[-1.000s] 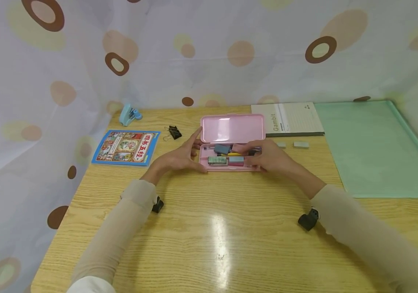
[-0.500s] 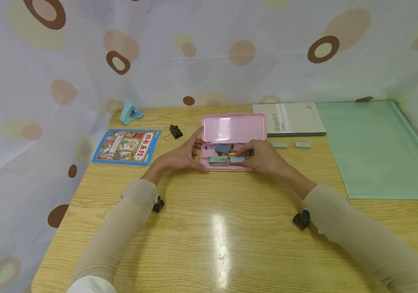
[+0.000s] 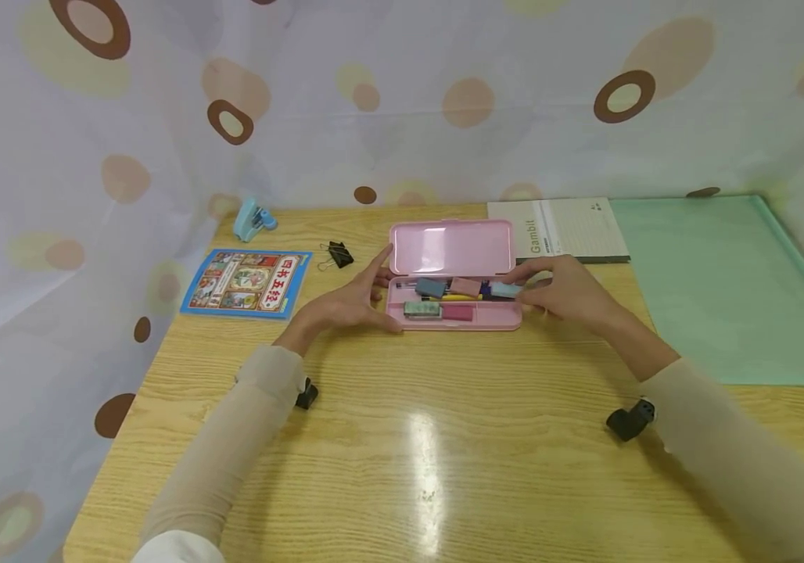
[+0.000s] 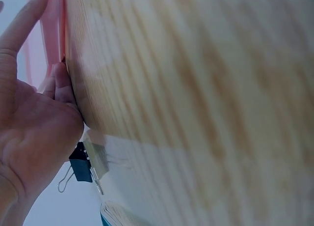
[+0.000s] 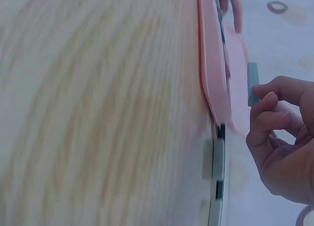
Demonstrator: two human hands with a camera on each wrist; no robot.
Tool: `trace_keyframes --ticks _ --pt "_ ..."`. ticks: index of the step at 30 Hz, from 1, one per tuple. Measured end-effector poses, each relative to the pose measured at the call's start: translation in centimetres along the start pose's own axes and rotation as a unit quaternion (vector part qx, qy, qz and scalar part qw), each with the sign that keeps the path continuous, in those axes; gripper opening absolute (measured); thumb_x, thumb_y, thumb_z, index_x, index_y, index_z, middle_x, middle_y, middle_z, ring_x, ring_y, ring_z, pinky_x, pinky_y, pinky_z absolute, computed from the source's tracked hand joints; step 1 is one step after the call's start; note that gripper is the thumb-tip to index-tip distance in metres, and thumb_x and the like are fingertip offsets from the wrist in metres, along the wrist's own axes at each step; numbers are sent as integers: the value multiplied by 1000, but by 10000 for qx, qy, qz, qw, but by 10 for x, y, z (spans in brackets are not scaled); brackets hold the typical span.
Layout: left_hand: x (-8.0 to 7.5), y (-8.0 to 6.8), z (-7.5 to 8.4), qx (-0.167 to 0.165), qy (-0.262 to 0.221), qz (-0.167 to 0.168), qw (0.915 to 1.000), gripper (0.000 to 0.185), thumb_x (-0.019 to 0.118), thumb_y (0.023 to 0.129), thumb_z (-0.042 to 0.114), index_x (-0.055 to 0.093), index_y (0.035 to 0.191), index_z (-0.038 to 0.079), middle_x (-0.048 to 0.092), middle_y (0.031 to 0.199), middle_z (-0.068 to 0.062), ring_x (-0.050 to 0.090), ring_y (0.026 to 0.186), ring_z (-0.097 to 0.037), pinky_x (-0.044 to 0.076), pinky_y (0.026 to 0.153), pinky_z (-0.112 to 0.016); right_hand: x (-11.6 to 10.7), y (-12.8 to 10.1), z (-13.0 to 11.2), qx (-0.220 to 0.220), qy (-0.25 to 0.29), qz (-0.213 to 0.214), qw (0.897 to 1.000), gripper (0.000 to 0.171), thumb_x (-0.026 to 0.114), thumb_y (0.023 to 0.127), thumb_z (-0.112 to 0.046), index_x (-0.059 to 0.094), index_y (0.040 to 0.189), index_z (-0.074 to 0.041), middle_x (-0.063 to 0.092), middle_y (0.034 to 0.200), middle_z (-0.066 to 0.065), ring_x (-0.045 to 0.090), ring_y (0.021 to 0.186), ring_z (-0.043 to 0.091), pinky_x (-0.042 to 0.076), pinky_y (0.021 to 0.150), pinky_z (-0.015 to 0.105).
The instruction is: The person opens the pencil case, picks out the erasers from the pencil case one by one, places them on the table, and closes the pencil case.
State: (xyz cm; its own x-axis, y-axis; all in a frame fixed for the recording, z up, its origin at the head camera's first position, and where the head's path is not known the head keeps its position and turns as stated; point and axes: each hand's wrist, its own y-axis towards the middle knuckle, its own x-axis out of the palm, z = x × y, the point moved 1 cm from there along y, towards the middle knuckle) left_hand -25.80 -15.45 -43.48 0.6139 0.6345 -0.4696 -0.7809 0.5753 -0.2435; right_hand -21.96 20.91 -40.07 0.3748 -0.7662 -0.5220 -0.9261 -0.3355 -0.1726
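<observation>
A pink pencil case lies with its lid raised. Inside are a grey-blue block, a pink block, a yellow stick, a green patterned block and a dark pink piece. My left hand rests against the case's left end, thumb at the front edge and index finger stretched toward the lid. With thumb and fingertips my right hand pinches a light blue eraser above the case's right end.
A black binder clip, a blue picture booklet and a light blue punch-like tool stand left. Behind to the right are a Gambit notebook and a green mat. Small pale blocks lie beside the case.
My right hand has taken the light blue eraser from the front compartment and moved right with it, uncovering the pink block and dark pink piece. The left hand has stayed in place.
</observation>
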Motion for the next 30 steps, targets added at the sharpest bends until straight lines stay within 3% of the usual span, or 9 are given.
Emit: trace_keyframes --ticks 8,13,21,30 --pt "-1 0 1 -48 16 -5 10000 133 91 82 24 -11 166 38 32 155 -10 39 138 -26 33 120 -43 -27 -12 24 170 -283 140 9994 27 68 99 -14 72 124 -4 64 119 19 46 51 11 41 47 29" --pt "-1 0 1 -37 6 -4 10000 133 91 82 23 -11 166 37 33 155 -10 39 138 -26 33 120 -44 -31 -14 33 209 -549 232 9980 26 69 96 -11 73 121 -4 64 119 19 43 49 10 39 46 28" --pt "-1 1 0 -21 13 -12 10000 133 91 82 23 -11 166 38 32 154 -10 39 135 -25 34 119 -43 -30 -13 41 245 -898 245 9954 28 72 92 -10 75 119 -4 69 104 16 42 48 11 39 46 29" --pt "0 1 -1 -19 -2 -9 10000 134 92 81 23 -11 165 39 32 155 -10 39 135 -26 34 119 -44 -30 -11 38 245 -642 380 9969 26 68 95 -8 74 120 -2 65 118 20 52 59 13 45 51 30"
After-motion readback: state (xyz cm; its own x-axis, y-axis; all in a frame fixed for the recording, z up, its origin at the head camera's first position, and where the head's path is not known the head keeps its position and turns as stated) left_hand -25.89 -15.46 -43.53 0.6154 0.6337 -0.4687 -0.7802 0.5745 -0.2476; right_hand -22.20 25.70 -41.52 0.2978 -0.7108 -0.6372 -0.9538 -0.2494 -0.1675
